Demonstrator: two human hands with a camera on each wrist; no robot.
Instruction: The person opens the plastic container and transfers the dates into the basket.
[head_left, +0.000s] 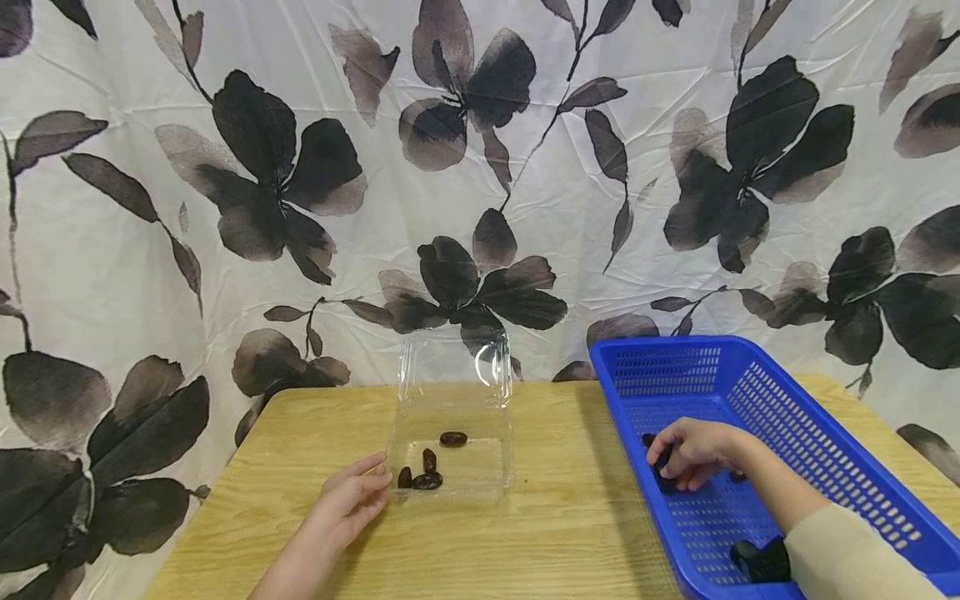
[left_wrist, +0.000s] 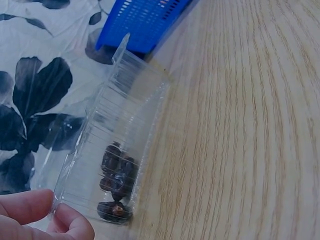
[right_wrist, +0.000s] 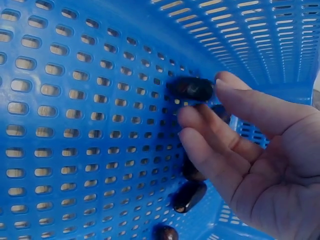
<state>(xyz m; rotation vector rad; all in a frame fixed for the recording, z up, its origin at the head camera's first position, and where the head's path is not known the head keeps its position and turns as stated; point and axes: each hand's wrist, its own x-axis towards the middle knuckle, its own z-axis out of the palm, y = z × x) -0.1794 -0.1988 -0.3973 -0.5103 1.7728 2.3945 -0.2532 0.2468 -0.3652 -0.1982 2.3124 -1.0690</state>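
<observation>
A clear plastic clamshell box (head_left: 472,467) stands on the table with its lid raised, holding several dark brown dates (head_left: 453,439). My left hand (head_left: 352,498) pinches the box's left rim between thumb and finger; the left wrist view shows this grip close up. Inside the blue basket (head_left: 611,417), my right hand (head_left: 693,454) reaches down among more dates. In the right wrist view, one date (right_wrist: 192,89) lies just beyond the thumb tip, and thumb and fingers are spread apart. Another date (right_wrist: 190,196) lies below the fingers, and others are partly hidden behind them.
The basket's slotted walls rise around my right hand. Behind the wooden table (head_left: 555,533) hangs a white cloth (head_left: 570,183) with dark flowers. A black device (head_left: 761,560) sits at my right wrist, beside the sleeve (head_left: 847,550).
</observation>
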